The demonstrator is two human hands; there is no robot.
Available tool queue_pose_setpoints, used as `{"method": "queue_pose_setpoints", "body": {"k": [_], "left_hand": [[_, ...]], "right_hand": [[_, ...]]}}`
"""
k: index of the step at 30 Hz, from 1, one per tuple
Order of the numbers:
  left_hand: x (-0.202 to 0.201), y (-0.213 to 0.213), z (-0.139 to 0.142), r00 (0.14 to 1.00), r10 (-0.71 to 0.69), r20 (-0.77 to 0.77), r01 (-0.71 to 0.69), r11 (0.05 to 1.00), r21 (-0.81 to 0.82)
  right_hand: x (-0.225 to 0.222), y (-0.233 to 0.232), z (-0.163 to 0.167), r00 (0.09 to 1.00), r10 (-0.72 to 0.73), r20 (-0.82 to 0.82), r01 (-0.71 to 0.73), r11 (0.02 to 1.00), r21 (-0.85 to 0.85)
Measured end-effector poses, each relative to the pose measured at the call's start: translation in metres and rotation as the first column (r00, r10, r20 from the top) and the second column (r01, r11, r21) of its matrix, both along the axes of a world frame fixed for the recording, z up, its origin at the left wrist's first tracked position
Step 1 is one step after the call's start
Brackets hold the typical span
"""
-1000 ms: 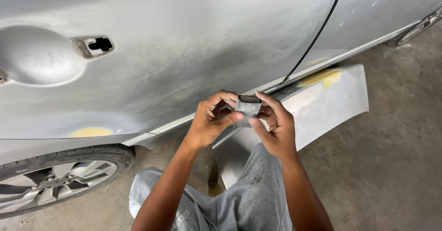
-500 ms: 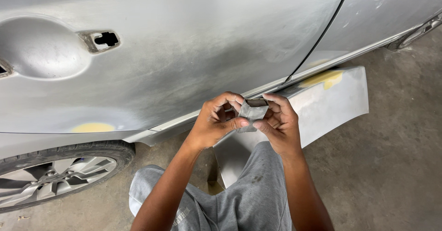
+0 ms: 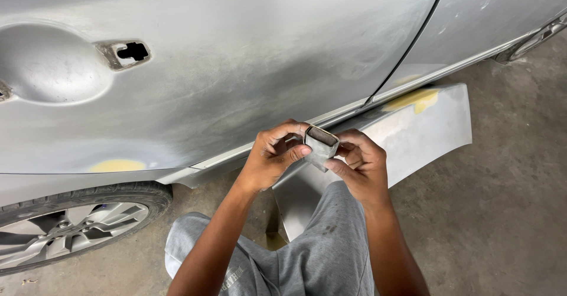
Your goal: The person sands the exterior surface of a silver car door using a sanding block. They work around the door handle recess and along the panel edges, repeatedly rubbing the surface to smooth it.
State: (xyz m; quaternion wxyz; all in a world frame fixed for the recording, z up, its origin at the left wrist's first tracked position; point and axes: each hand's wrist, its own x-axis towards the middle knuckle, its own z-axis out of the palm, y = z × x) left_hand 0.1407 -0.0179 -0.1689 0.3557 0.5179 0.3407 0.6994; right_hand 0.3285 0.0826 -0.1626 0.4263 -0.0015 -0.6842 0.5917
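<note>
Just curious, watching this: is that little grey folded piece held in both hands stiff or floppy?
Probably floppy: the folded grey sheet bends around into a loop between the left hand and right hand. Likely light, since fingertips alone carry it. Its surface looks dull, so probably not slippery.

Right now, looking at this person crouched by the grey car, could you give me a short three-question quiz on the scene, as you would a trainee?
1. True or false: both hands hold the small folded grey sanding sheet.
2. Which lies on the concrete floor behind the hands: A) a loose grey body panel with a yellow filler patch, B) a red bucket, C) a spare tyre?
3. What shows at the lower left, under the sanded grey car door?

Key
1. True: left hand and right hand both pinch it.
2. A.
3. A black tyre on a silver alloy wheel.
</note>
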Motion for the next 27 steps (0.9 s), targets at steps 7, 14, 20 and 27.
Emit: {"method": "queue_pose_setpoints", "body": {"k": [7, 14, 20, 27], "left_hand": [[-0.004, -0.001, -0.009, 0.989, -0.087, 0.12, 0.097, 0.992, -0.075], [-0.003, 0.001, -0.016, 0.951, -0.157, 0.267, 0.198, 0.972, -0.13], [0.0, 0.005, -0.023, 0.942, -0.251, 0.224, 0.287, 0.947, -0.143], [0.009, 0.007, -0.022, 0.93, -0.155, 0.332, 0.269, 0.905, -0.33]], "right_hand": [[0.003, 0.004, -0.009, 0.99, 0.136, -0.027, -0.139, 0.983, -0.124], [0.0, 0.003, -0.007, 0.953, 0.293, -0.081, -0.303, 0.898, -0.319], [-0.014, 0.002, -0.01, 0.936, 0.348, 0.056, -0.338, 0.932, -0.129], [-0.021, 0.01, -0.026, 0.98, 0.151, 0.131, -0.128, 0.977, -0.169]]}}
